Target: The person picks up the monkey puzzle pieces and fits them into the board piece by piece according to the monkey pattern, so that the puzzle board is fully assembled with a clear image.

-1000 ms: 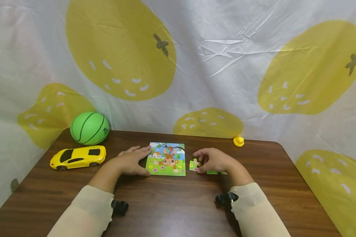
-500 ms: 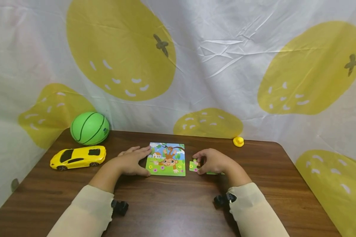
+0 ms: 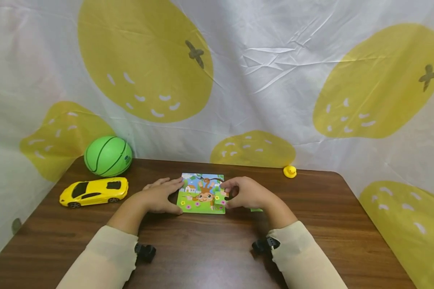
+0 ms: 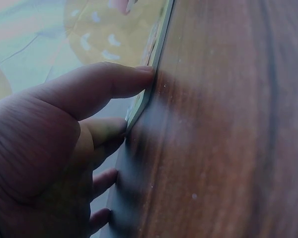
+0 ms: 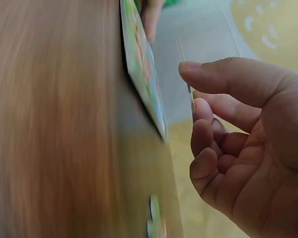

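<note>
My left hand (image 3: 160,196) lies at the left side of a square monkey picture puzzle (image 3: 197,206), fingers fairly straight. In the left wrist view its thumb and forefinger touch the edge of the puzzle board (image 4: 139,106). Between the thumb and fingers of my right hand (image 3: 249,194) a thin green puzzle piece (image 3: 220,198) is pinched. That piece overlaps the right part of the picture in the head view, and the right wrist view shows it edge-on, lifted off the table. Another green puzzle piece (image 3: 256,209) lies on the table, partly hidden under the right hand.
A green ball (image 3: 108,155) and a yellow toy car (image 3: 94,192) stand on the left of the brown wooden table (image 3: 202,253). At the back right sits a small yellow rubber duck (image 3: 290,171). A white curtain (image 3: 267,100) with yellow fruit prints hangs behind.
My right hand has lifted the puzzle piece from the table and carried it left, over the puzzle's right side. The left hand has stayed in place.
</note>
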Demonstrator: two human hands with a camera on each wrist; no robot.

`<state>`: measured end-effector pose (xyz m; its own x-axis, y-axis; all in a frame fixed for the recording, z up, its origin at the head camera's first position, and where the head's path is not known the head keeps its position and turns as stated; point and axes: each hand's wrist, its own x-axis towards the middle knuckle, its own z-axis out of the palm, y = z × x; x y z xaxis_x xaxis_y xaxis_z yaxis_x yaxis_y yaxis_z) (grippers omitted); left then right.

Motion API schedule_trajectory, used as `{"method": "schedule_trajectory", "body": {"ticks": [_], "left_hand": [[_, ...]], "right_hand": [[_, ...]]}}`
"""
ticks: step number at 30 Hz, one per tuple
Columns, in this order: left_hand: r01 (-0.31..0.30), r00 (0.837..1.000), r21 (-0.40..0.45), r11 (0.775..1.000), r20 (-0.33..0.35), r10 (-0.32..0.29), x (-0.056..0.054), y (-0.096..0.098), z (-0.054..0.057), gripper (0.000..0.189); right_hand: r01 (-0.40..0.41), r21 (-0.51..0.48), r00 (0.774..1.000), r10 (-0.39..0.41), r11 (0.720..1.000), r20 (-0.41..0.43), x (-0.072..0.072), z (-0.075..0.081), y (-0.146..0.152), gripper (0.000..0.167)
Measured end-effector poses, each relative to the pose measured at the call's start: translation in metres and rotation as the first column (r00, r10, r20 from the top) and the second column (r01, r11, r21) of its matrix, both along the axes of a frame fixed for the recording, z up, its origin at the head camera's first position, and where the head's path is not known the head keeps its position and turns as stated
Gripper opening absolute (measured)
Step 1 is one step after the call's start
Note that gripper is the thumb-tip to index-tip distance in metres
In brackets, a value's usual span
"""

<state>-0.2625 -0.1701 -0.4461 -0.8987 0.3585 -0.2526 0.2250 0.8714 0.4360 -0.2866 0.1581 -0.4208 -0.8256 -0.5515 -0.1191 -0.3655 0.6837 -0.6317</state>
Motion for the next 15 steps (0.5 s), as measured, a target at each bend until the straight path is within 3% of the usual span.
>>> {"method": "schedule_trajectory", "body": {"ticks": [15], "left_hand": [[0.019, 1.0, 0.002, 1.0, -0.01, -0.019, 0.0, -0.001, 0.0, 0.105]], "right_hand": [[-0.058, -0.059, 0.993, 0.064, 0.997, 0.101, 0.0, 0.0, -0.07, 0.059]]}}
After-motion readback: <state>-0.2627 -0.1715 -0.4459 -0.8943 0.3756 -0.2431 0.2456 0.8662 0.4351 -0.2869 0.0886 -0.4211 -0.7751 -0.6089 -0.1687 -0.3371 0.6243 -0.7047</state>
